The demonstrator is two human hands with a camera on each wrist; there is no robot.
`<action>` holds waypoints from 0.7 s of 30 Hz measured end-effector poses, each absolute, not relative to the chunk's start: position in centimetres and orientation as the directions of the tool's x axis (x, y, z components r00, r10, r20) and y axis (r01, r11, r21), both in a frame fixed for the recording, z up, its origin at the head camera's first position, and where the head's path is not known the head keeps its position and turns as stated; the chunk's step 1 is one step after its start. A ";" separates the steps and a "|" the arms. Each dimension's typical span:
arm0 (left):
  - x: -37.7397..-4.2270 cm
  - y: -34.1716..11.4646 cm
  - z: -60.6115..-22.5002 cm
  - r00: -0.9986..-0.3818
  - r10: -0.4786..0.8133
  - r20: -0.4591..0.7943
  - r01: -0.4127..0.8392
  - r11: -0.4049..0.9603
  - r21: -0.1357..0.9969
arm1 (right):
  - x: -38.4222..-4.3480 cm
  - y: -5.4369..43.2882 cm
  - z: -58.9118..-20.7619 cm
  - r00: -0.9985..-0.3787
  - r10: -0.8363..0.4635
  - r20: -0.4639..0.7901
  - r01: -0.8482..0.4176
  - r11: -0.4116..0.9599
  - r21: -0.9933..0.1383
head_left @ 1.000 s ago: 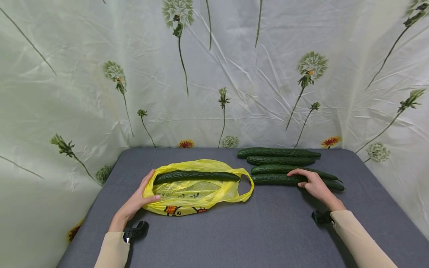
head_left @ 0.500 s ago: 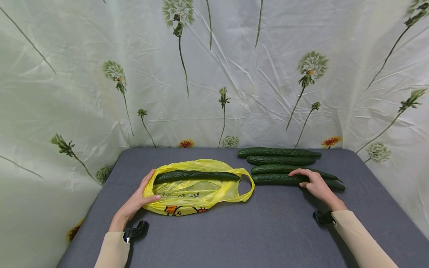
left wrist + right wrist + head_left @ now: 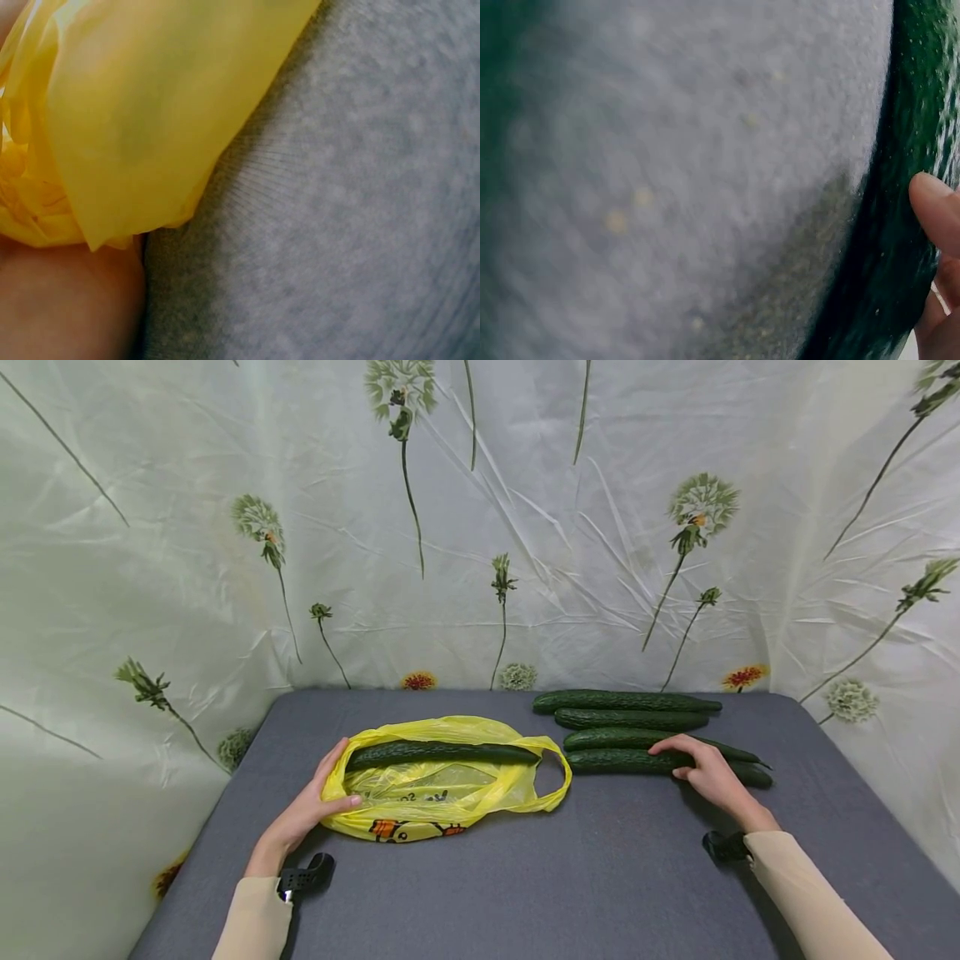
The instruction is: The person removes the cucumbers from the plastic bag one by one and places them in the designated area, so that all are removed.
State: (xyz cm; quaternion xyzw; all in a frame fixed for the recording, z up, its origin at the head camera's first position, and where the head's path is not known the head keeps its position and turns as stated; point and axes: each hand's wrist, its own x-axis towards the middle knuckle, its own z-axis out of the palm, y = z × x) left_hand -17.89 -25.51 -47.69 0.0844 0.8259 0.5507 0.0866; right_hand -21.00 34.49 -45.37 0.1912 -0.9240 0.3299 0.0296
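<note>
In the head view a yellow plastic bag lies on its side, mouth upward, with a long dark-green cucumber inside. My left hand holds the bag's left end, thumb over the front rim and fingers on the far side. The left wrist view shows only yellow film and some skin. On the right, my right hand grips the nearest loose cucumber toward its right part. Its thumb or a fingertip presses the dark skin in the right wrist view; the other fingers are partly hidden.
Behind the gripped cucumber lie another cucumber, touching or nearly touching it, and two more, a middle one and a farthest one. The bag's handle loop reaches close to their left ends. A floral curtain stands behind the grey table.
Hardly anything differs. My right hand has shifted very slightly to the right on the cucumber; the left hand and the bag keep their places.
</note>
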 end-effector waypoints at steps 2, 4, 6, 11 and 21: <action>-17.9 -25.5 -47.7 -0.970 0.236 -0.052 0.043 0.381 0.924 | -20.9 34.4 -45.4 -0.925 -0.327 0.194 -0.377 0.729 -0.571; -17.9 -25.6 -47.7 -0.970 0.236 -0.051 0.044 0.381 0.924 | -20.9 34.4 -45.4 -0.925 -0.319 0.207 -0.379 0.747 -0.546; -18.0 -25.6 -47.6 -0.970 0.236 -0.049 0.046 0.380 0.924 | -20.8 34.3 -45.3 -0.926 -0.312 0.212 -0.377 0.760 -0.529; -18.0 -25.6 -47.5 -0.971 0.233 -0.049 0.047 0.389 0.920 | -20.8 34.3 -45.3 -0.940 -0.294 0.172 -0.338 0.750 -0.568; -18.0 -25.5 -47.8 -0.971 0.236 -0.045 0.051 0.386 0.921 | -20.3 34.2 -45.2 -0.961 -0.244 0.131 -0.268 0.700 -0.662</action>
